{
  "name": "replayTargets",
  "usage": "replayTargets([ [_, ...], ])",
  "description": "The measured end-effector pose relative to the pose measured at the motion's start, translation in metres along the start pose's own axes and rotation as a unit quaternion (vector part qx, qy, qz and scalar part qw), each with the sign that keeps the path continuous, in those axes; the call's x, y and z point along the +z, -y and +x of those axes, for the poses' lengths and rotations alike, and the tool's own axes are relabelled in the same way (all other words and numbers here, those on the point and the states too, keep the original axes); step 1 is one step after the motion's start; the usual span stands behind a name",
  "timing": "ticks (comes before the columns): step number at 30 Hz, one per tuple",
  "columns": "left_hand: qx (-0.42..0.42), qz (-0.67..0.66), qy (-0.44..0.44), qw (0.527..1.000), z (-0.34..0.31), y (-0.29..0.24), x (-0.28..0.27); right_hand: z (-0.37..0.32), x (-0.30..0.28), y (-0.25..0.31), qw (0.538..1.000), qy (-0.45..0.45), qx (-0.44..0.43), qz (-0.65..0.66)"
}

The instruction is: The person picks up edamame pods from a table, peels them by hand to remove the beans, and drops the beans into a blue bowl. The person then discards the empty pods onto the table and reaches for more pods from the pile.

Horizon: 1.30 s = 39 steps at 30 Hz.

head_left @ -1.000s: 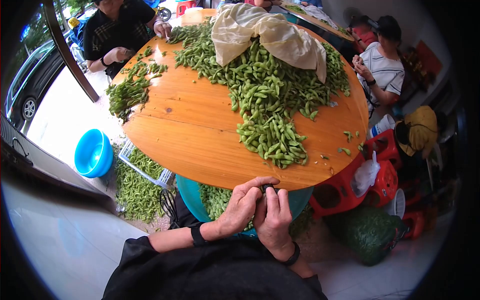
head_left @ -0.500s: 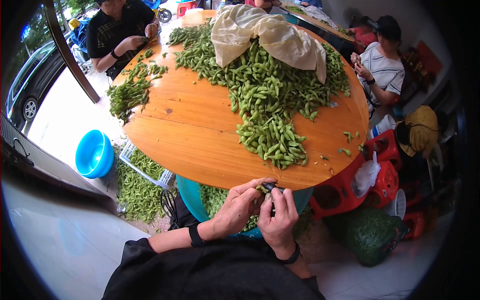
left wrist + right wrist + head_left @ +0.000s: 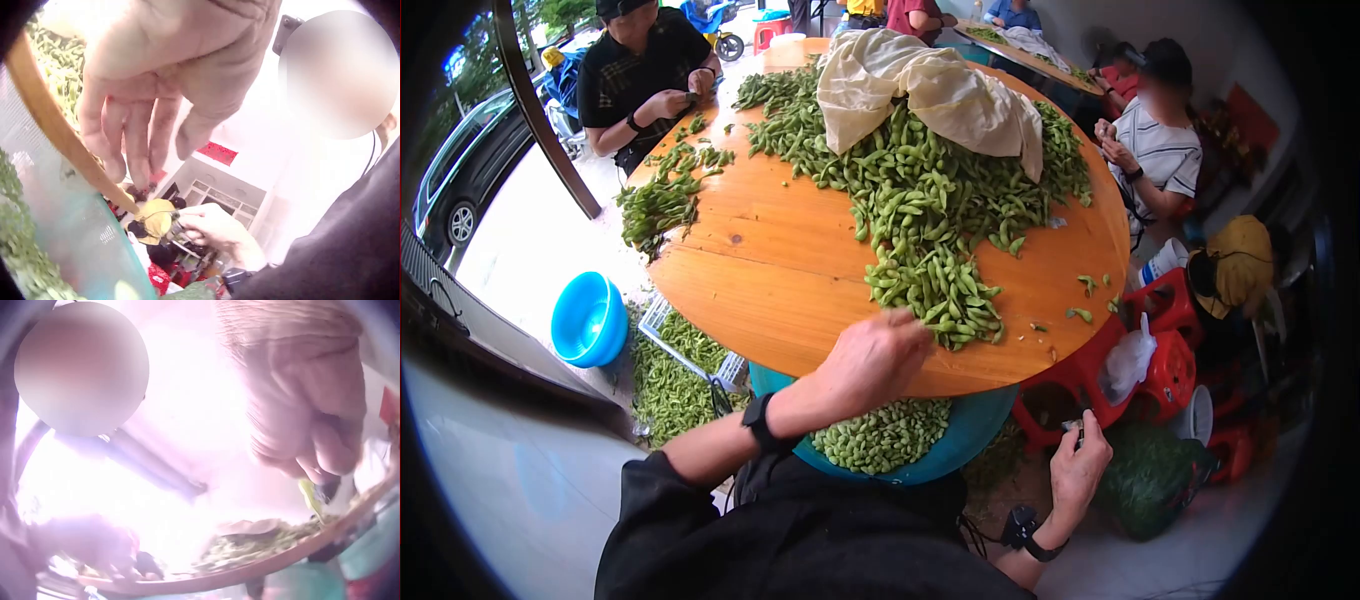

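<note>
L hand [image 3: 878, 358] lies over table [image 3: 770, 270] edge, fingers loose & straightish, gripping nothing. Tips are at near end of pods [image 3: 935, 290] pile; touching or not, can't tell. Pods sit heaped on table, running back under cloth [image 3: 930, 85]. R hand [image 3: 1080, 468] hangs low, right of basin [image 3: 975, 445], well apart from L hand, fingers clenched round small tool [image 3: 1072, 427]. R wrist view: green scrap [image 3: 310, 499] at R fingertips. Basin sits under table edge w/ more pods in it. Bowl [image 3: 588, 320] on floor left, stools [image 3: 1165, 350] right. Other ppl sit at far side.
</note>
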<state>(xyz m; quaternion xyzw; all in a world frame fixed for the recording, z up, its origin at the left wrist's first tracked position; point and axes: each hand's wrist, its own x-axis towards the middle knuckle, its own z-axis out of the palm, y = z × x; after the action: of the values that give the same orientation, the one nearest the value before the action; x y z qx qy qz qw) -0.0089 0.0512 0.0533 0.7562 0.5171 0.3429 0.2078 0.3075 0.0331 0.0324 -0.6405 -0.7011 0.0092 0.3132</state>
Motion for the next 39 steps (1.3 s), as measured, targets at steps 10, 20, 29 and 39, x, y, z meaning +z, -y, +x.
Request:
replayTargets([
  [10,-0.019,0.22,-0.035,0.975,0.05,0.029,0.03,-0.001,0.027,0.019,0.993,0.026,-0.026,0.116],
  [20,-0.057,-0.196,-0.026,0.979,0.021,0.025,-0.008,0.005,0.044,0.077,0.935,0.111,0.013,0.337],
  [29,-0.185,-0.506,-0.007,0.842,-0.033,0.022,0.005,0.011,0.074,0.13,0.73,0.302,0.124,0.6],
  [39,-0.055,-0.186,-0.099,0.976,-0.05,0.017,0.024,0.002,0.066,0.126,0.745,0.296,0.085,0.591],
])
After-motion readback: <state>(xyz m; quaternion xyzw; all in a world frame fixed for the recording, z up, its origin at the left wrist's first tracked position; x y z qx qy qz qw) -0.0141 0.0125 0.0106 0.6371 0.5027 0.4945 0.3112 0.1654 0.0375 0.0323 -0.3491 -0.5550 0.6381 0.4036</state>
